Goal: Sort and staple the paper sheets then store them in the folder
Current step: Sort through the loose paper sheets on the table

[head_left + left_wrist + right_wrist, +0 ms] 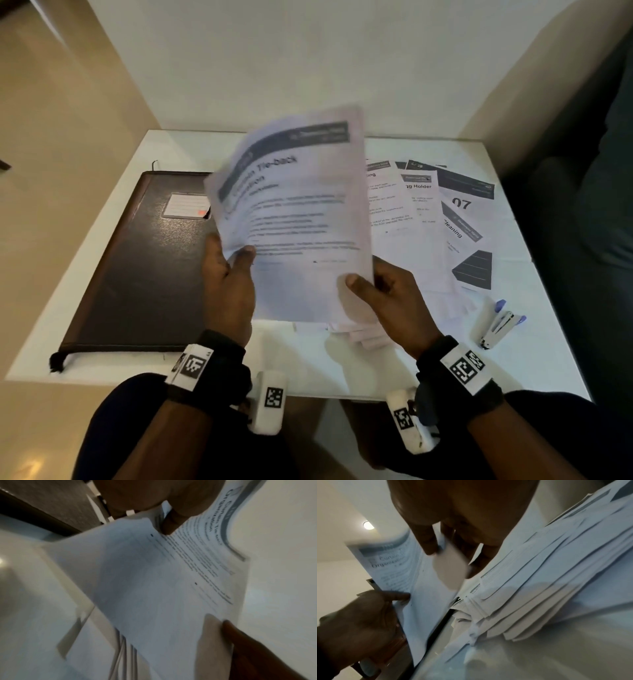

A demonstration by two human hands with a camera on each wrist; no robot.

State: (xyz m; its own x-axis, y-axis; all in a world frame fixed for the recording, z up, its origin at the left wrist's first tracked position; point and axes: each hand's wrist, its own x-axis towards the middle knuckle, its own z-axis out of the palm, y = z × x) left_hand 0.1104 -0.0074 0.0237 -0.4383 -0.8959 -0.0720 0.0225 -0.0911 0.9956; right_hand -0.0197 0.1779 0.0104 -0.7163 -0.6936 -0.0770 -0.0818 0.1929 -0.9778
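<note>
Both hands hold a small set of printed sheets (301, 212) lifted above the white table (342, 370). My left hand (229, 277) pinches the sheets' left edge, thumb on top. My right hand (383, 294) pinches the lower right corner, thumb on the front. The sheets (154, 588) look blurred with motion, and in the right wrist view the sheets (423, 588) stand between both hands. A dark brown closed folder (137, 260) lies at the left. More printed sheets (428, 219) lie fanned out at the right, seen as a loose stack (539, 581). A white and blue stapler (498, 323) lies at the right front.
The table's front edge (308, 397) runs just ahead of my wrists. A pale wall (308, 68) rises behind the table. A dark sofa-like shape (599, 205) stands at the right. Beige floor (51, 171) shows at the left.
</note>
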